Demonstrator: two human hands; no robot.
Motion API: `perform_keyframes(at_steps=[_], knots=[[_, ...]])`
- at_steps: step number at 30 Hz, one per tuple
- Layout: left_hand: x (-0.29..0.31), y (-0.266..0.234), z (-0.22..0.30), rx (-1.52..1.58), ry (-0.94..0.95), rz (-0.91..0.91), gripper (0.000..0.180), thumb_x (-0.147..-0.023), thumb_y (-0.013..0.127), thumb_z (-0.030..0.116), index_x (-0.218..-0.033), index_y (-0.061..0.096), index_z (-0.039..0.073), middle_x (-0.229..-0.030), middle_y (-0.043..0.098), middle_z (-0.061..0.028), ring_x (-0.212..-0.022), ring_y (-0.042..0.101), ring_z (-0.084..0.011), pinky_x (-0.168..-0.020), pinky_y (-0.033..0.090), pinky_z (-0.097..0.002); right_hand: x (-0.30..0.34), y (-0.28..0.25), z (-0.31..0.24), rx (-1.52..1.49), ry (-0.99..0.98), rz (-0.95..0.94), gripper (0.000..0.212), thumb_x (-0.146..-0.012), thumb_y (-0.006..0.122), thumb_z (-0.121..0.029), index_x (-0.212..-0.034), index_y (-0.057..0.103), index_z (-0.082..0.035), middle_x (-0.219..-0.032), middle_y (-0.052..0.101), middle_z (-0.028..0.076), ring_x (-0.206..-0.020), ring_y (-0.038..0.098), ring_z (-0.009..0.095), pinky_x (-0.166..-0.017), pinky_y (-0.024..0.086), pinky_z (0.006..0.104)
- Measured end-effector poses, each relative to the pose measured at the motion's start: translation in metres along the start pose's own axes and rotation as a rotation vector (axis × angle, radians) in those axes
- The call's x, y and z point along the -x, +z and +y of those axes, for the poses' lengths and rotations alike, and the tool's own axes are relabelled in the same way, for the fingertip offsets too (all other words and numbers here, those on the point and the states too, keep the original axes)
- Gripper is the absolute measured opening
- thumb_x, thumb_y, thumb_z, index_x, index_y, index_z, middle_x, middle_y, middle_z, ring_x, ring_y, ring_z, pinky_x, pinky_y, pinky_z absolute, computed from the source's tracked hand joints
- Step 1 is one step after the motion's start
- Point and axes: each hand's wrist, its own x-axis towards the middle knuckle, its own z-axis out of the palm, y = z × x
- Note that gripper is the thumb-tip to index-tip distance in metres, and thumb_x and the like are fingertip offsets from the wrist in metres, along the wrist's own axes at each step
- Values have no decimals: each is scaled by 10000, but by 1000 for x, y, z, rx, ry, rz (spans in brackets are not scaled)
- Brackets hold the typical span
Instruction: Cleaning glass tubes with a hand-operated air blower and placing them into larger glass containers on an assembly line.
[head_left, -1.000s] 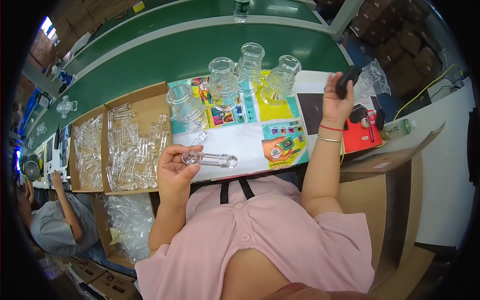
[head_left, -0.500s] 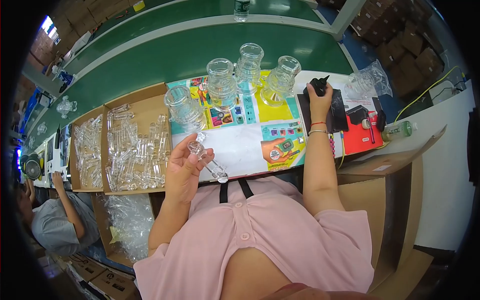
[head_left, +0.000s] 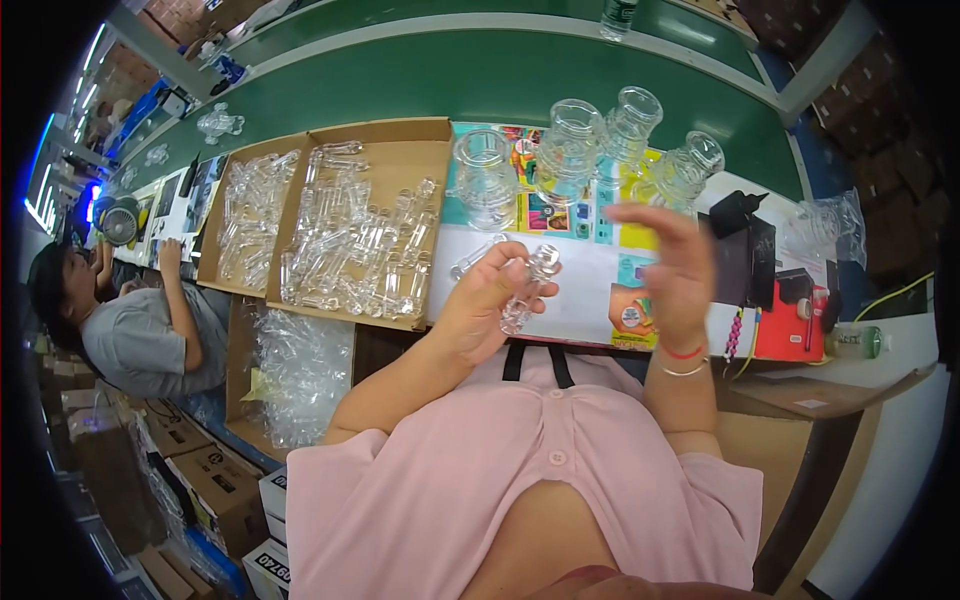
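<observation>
My left hand [head_left: 488,300] is closed around a clear glass tube piece [head_left: 541,266] with a rounded end, held above the white work surface in front of me. Fingers cover much of its length. Beside that hand, another small clear glass piece [head_left: 468,262] lies on the surface. My right hand [head_left: 680,268], blurred by motion, is raised to the right with its fingers apart and nothing visible in them. Farther right, a black bottle with a pointed nozzle [head_left: 735,213] stands on a dark pad. Several clear ribbed glass vessels [head_left: 569,155] stand beyond my hands.
At left, a divided cardboard tray [head_left: 437,215] holds many clear glass tubes [head_left: 355,245]. Below it sits a box of clear plastic bags [head_left: 300,375]. A bagged glass piece [head_left: 815,230] and a green-tinted bottle [head_left: 858,342] are at right. A co-worker [head_left: 150,325] sits at far left.
My right hand has let go of the black bottle and moved left toward my left hand. The view has shifted left. The tube in my left hand is now turned, its rounded end up.
</observation>
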Motion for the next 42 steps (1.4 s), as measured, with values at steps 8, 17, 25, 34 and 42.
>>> perform_keyframes(at_steps=[8, 17, 25, 34, 42], knots=[[-5, -14, 2, -224, 135, 16, 388, -786, 669, 187, -1075, 443, 61, -990, 550, -92, -922, 563, -202, -797, 472, -305, 9, 34, 20, -441, 342, -43, 361, -801, 625, -178, -1082, 460, -23, -977, 609, 150, -986, 573, 265, -1019, 288, 481], [-84, -87, 76, -1779, 416, 176, 818, -542, 827, 253, -1224, 428, 40, -1255, 407, -212, -1231, 328, -355, -994, 324, -414, 11, 14, 44, -645, 346, 233, 419, -804, 636, -229, -1116, 442, -28, -971, 596, 181, -892, 599, 231, -846, 468, 357], [-34, -21, 72, -561, 611, 29, 830, -522, 836, 265, -1209, 452, 0, -1172, 491, -143, -1139, 448, -281, -965, 362, -390, 8, 26, 28, -593, 270, 285, 466, -757, 682, -289, -1083, 484, -21, -949, 598, 155, -857, 601, 225, -766, 489, 305], [25, 11, 44, -674, 650, 68, 832, -497, 840, 372, -1149, 501, -20, -1124, 456, -90, -1025, 472, -178, -879, 372, -298, 7, 46, 3, -504, 210, 148, 457, -734, 711, -270, -1039, 495, -6, -938, 595, 157, -845, 595, 209, -739, 483, 299], [27, 12, 41, -565, 661, 13, 794, -544, 835, 308, -1160, 466, -30, -1137, 465, -100, -1039, 488, -184, -896, 394, -314, 11, 44, 1, -407, 161, 101, 407, -737, 712, -194, -1032, 503, -7, -947, 590, 153, -915, 578, 216, -805, 461, 307]])
